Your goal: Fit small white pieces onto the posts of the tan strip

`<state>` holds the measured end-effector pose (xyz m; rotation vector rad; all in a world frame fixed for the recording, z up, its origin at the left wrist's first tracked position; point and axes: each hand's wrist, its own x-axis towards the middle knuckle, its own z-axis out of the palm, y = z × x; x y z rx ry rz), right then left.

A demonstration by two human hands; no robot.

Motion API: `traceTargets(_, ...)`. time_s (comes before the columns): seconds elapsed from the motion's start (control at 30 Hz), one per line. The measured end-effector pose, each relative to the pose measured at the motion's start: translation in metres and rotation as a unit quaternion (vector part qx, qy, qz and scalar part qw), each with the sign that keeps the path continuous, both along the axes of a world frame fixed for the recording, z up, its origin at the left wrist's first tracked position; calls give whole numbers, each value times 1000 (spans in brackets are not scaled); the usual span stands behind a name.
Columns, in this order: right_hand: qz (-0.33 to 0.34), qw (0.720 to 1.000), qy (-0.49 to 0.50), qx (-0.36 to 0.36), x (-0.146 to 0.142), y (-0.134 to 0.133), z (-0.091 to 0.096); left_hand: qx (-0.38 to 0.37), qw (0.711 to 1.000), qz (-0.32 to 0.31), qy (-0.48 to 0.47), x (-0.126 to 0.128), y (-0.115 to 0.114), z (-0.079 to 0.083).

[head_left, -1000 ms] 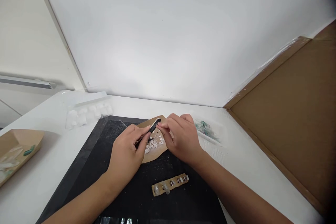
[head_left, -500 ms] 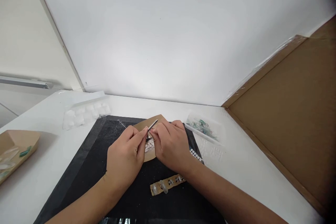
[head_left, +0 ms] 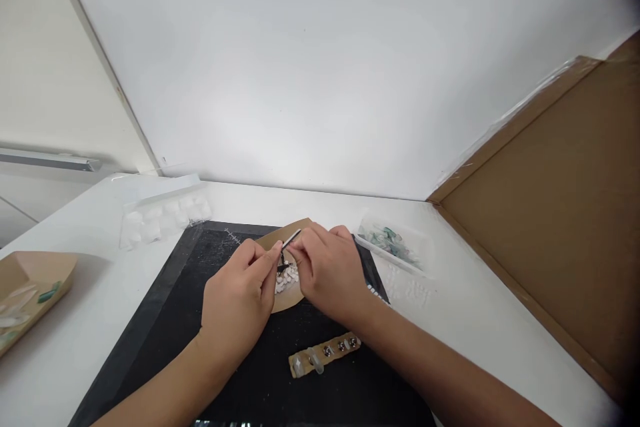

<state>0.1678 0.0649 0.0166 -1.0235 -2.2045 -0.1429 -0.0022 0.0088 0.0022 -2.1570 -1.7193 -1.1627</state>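
Observation:
My left hand (head_left: pixel 240 290) and my right hand (head_left: pixel 330 273) meet over the middle of a black mat (head_left: pixel 255 373), fingertips close together. A thin, short strip (head_left: pixel 291 239), pale on its face and dark along the edge, slants up between them, pinched by my left thumb and finger. The fingers of my right hand are closed at the strip's side; what they hold is hidden. Just below lies a brown paper tray (head_left: pixel 285 304) with small white pieces (head_left: pixel 287 278) and a dark piece in it. Nearer me is a brown bar (head_left: pixel 325 353) bearing clear nail-shaped pieces and round metallic mounts.
On the left stands a brown card tray (head_left: pixel 50 263) with clear and green pieces. A clear compartment box (head_left: pixel 165 217) is at the back left. A clear plastic box (head_left: pixel 393 243) of greenish pieces sits at the right. A cardboard panel (head_left: pixel 545 213) borders the right side.
My right hand has shifted slightly to the right, showing more of the white pieces and the brown bar. The view has tilted a little. Both hands keep their closed grip.

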Motion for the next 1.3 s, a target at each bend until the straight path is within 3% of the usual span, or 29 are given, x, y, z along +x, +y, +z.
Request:
traceTargets(0.1, -8, 997, 2, -76, 11, 1, 16, -5, 999, 9, 35, -2, 3, -4)
traceTargets(0.23, -12, 994, 11, -106, 22, -6, 22, -44, 995, -5, 89, -6, 8, -14)
traceTargets(0.37, -7, 993, 26, -113, 33, -20, 10, -38, 994, -25, 99, -12, 14, -19)
traceTargets(0.53, -13, 990, 82, -116, 51, -38, -5, 5, 991, -111, 78, -18, 26, -19)
traceTargets(0.7, 11, 990, 121, -68, 60, -47, -16, 24, 985, -153, 79, -15, 29, -15)
traceTargets(0.87, 32, 985, 161, -57, 60, -50, -21, -7, 978, -206, 10, -3, 17, -5)
traceTargets(1.13, 59, 989, 136, 7, 56, -60, -17, -111, 936, -303, -142, 15, -4, 3)
traceTargets(1.3, 51, 990, 128, 22, 58, -59, -16, -142, 928, -282, -197, 19, -10, 1)
